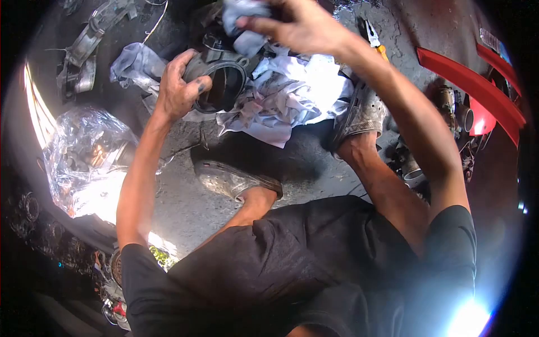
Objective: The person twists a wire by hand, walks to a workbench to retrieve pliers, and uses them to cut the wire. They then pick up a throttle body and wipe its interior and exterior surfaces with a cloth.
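Note:
My left hand (181,84) is closed on the side of a grey metal engine casing (240,63) with a large round opening, its thumb near the rim. Over the far side of the casing, my right hand (295,28) grips a crumpled, greyish-white rag (238,17). That hand is slightly blurred, and its fingertips are partly hidden. A pile of wrinkled, stained white cloths (295,90) lies against the casing's right side. Another dirty cloth (135,63) rests left of my left hand.
Pliers (375,40) with yellow-and-black handles lie beyond my right foot. Clear plastic wrap (84,151) with parts inside sits at left. Metal engine parts (92,33) lie at the far left. Red panels (466,78) and more parts are on the right. My feet in clogs (230,180) flank the cloths.

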`<move>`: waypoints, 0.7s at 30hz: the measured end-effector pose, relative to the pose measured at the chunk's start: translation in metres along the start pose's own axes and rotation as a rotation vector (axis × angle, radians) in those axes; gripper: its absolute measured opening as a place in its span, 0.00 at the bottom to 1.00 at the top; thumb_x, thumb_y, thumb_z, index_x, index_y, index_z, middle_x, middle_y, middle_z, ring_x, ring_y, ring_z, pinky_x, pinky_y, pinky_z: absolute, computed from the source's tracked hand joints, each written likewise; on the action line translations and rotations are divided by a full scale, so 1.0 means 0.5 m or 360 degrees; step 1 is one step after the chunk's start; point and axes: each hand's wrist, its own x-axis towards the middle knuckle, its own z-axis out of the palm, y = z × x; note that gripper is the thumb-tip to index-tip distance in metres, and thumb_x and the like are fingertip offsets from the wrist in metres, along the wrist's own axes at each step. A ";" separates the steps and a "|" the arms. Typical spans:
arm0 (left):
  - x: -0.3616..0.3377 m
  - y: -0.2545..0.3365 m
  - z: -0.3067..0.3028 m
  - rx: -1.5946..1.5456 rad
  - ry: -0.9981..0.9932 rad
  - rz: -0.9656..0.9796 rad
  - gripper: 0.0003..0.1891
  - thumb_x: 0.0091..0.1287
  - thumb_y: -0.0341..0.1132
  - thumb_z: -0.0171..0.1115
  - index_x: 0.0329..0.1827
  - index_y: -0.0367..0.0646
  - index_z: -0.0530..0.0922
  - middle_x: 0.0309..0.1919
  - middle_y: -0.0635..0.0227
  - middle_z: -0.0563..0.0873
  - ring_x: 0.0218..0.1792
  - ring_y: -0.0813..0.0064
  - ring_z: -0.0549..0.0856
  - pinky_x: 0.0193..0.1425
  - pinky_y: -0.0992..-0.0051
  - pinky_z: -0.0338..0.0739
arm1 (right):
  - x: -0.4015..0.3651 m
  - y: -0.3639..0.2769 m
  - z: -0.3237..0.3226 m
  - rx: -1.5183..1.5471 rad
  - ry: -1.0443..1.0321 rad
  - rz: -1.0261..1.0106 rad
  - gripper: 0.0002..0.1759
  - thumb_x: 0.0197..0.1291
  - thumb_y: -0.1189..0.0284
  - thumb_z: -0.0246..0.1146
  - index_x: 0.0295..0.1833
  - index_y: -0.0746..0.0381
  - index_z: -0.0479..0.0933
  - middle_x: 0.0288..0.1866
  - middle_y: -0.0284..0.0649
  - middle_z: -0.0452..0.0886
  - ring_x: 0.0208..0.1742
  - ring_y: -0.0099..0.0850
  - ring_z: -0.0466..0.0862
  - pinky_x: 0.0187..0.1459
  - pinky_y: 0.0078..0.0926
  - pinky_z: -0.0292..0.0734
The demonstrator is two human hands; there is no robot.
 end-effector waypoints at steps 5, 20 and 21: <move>-0.003 0.030 0.003 -0.0073 -0.0015 -0.0120 0.21 0.50 0.38 0.65 0.42 0.32 0.75 0.28 0.68 0.80 0.28 0.80 0.77 0.34 0.76 0.73 | 0.006 0.050 -0.046 -0.1326 -0.0243 -0.0698 0.14 0.46 0.79 0.65 0.41 0.68 0.76 0.47 0.59 0.82 0.53 0.58 0.81 0.51 0.44 0.80; -0.002 0.020 0.000 -0.0095 0.0012 -0.0058 0.17 0.51 0.36 0.63 0.40 0.34 0.75 0.29 0.70 0.81 0.30 0.82 0.77 0.35 0.77 0.72 | 0.013 0.013 -0.060 -0.1355 -0.0209 -0.0686 0.10 0.50 0.77 0.66 0.38 0.68 0.77 0.32 0.54 0.80 0.36 0.54 0.82 0.38 0.44 0.75; -0.005 0.018 0.003 -0.0125 0.0043 -0.0069 0.17 0.51 0.36 0.63 0.41 0.34 0.75 0.29 0.70 0.81 0.30 0.82 0.77 0.35 0.77 0.73 | 0.021 0.013 -0.048 -0.1173 -0.0126 -0.0729 0.10 0.50 0.77 0.67 0.39 0.67 0.78 0.32 0.54 0.80 0.36 0.53 0.82 0.38 0.43 0.76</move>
